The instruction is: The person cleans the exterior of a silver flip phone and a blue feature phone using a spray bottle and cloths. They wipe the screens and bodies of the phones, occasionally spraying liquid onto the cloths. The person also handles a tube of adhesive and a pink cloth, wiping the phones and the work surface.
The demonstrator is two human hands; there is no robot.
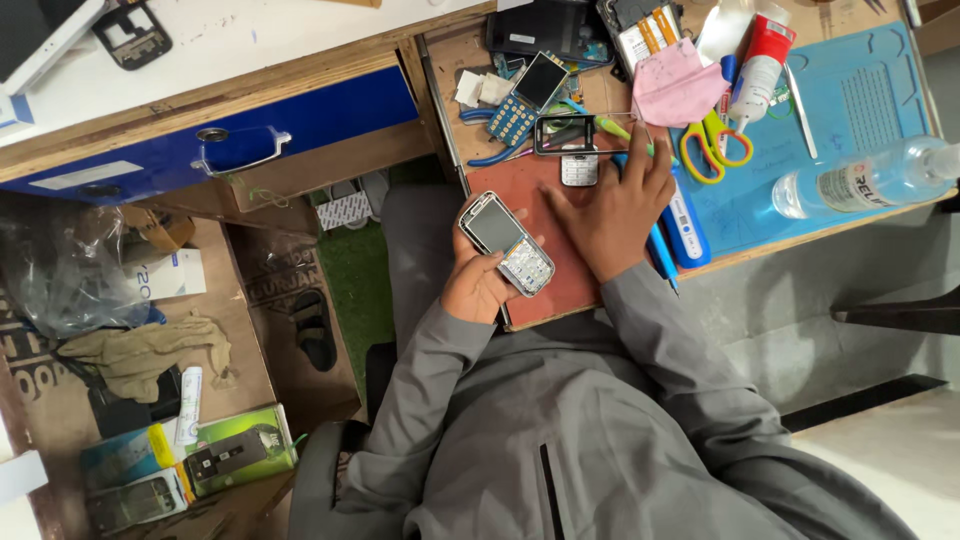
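Cluttered desk [800, 235], near edge: your left hand [478, 283] clamps the keypad phone [506, 243], long axis diagonal; right hand [615, 205] lies flat just beside it, fingers spread.

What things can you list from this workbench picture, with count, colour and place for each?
keypad phone: 1, silver, in left hand over the red mat
red mat: 1, on desk edge
second phone: 1, black and silver, above the mat
scissors: 1, yellow handles, on blue mat
blue mat: 1, desk right
clear bottle: 1, lying at right edge
pink cloth: 1, desk top
blue drawer: 1, left
left hand: holds keypad phone
right hand: flat on red mat
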